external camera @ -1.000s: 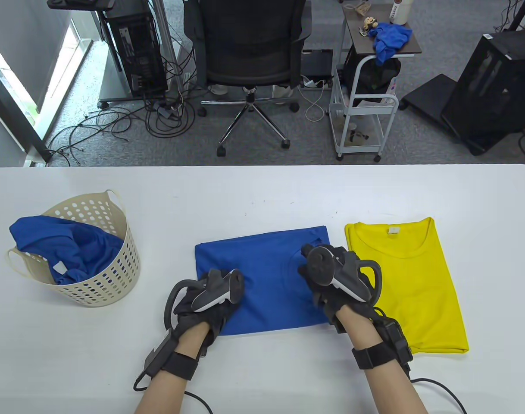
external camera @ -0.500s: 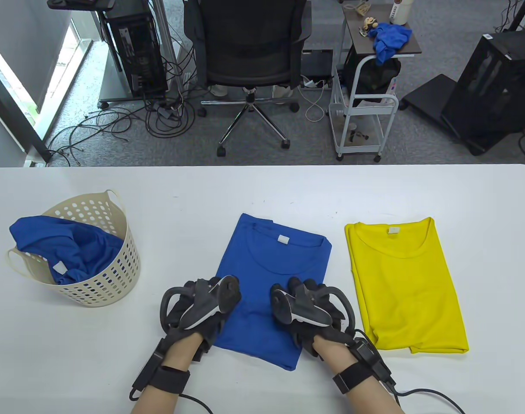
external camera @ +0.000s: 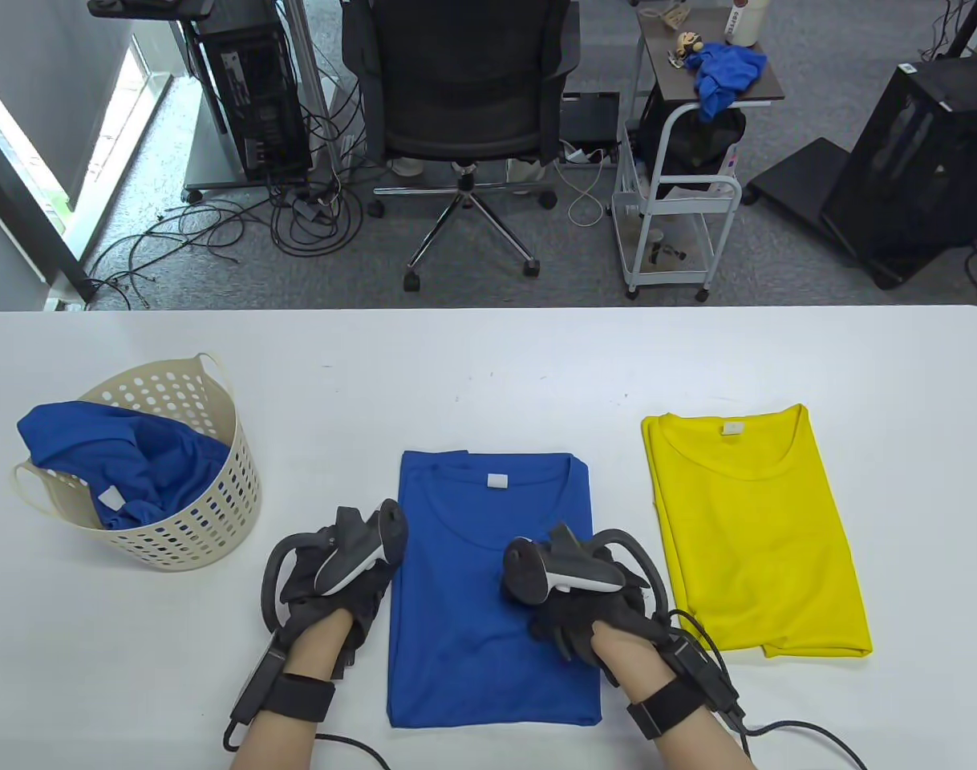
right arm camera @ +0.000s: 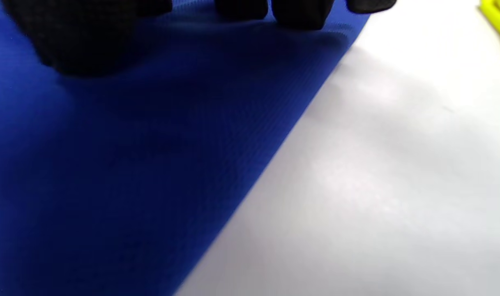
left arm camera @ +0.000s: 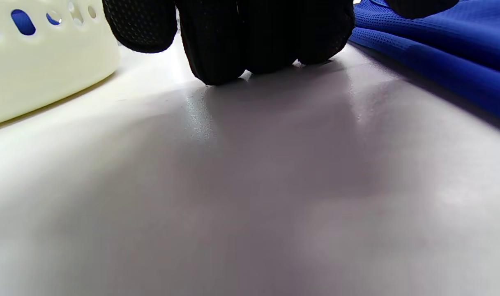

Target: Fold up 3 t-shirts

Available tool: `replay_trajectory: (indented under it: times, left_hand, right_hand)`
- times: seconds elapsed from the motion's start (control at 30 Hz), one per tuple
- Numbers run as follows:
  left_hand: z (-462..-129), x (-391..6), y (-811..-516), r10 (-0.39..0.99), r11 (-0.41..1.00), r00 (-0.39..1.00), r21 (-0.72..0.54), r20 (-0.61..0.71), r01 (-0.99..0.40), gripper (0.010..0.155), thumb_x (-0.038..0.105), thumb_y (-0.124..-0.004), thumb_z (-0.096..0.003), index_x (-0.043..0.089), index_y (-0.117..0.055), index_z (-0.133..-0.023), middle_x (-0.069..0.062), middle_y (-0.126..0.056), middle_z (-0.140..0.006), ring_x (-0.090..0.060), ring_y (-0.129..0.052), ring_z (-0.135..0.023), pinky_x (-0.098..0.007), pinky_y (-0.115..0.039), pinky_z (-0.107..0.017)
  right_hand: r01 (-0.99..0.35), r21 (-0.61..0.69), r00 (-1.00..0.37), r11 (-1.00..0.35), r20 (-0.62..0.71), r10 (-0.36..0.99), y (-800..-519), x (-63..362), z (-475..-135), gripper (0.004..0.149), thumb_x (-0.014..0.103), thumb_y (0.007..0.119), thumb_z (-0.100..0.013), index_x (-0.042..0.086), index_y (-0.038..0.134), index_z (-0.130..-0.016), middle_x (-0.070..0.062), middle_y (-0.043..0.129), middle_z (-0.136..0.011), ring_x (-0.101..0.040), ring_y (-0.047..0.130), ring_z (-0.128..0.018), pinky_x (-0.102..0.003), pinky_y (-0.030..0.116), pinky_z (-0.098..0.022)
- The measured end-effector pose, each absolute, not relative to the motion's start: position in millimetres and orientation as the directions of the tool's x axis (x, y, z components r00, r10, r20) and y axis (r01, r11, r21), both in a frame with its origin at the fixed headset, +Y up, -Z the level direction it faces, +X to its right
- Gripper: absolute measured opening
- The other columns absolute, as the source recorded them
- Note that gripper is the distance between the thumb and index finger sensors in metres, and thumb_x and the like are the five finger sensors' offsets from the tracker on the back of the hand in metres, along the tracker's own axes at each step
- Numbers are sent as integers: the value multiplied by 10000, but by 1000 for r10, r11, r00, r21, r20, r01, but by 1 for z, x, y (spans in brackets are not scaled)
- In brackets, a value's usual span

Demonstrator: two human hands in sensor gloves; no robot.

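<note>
One blue t-shirt (external camera: 488, 593), collar away, lengthwise

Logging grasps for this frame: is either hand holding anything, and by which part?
Nothing is gripped. The right hand rests on the blue t-shirt; left hand fingertips touch the table.

Black sensor gloves, grey-white trackers, black wrist straps, trailing black cables.

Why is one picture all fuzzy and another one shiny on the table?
Right wrist view: the blue shirt sits too close, so it blurs. Left wrist view: the white table shows glare and the left hand casts a shadow. Table view: sharp.
</note>
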State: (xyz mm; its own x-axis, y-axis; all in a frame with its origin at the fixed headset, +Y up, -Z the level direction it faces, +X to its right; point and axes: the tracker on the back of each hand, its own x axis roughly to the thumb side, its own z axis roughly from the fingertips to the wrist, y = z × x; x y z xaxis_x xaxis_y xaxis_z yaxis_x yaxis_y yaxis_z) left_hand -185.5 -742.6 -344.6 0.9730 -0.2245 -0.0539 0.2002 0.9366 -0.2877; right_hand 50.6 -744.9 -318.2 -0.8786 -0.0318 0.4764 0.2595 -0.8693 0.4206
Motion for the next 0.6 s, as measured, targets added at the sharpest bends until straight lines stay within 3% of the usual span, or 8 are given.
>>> replay_trajectory:
  times: [0.1,0.27,0.43,0.53,0.6]
  left_hand:
    - [-345,-184,-743,-240,934,969,-285,-53,216,605,640,-584,-420,388,-700,-958,55,-794,-973,-208,-851,-881,-469,-711,-698]
    - [-351,-187,-741,-212,905,977,-383,-33,183,671,686,-563,-401,379,-655,-991,46,-740,-1011,-222,-803,-921,-486,-674,-725]
    - [-369,-179,-741,-115,880,988,-472,-104,53,782,734,-548,-374,325,-591,-1039,-8,-646,-1057,-282,-713,-958,-515,-610,-756]
    - [-376,-157,-746,-209,879,975,-451,-75,154,815,733,-592,-359,308,-541,-1052,-17,-596,-1071,-287,-684,-977,-522,-595,-763]
    - [-377,-140,-749,-322,859,947,-424,-11,287,768,687,-605,-376,343,-479,-1052,15,-567,-1074,-247,-679,-992,-510,-602,-770]
  right_hand:
    - [178,410,-903,-895,430,18,-730,63,-323,508,481,770,-420,396,666,-910,-97,544,-1094,-456,576,-977,-690,435,-706]
    - [-46,125,-987,-991,147,65,-708,110,-340,575,486,746,-438,227,678,-946,-105,744,-944,-414,757,-839,-661,553,-650]
    - [-44,218,-997,-975,-79,27,-736,119,-365,609,508,726,-444,178,675,-954,-130,740,-933,-428,745,-830,-672,526,-657]
    - [-19,315,-992,-949,-126,-22,-753,109,-381,718,560,696,-422,147,581,-998,-169,643,-967,-461,676,-845,-684,486,-667]
    - [37,291,-992,-956,-105,-71,-754,96,-384,732,555,722,-415,140,566,-998,-158,625,-976,-455,652,-865,-680,479,-677]
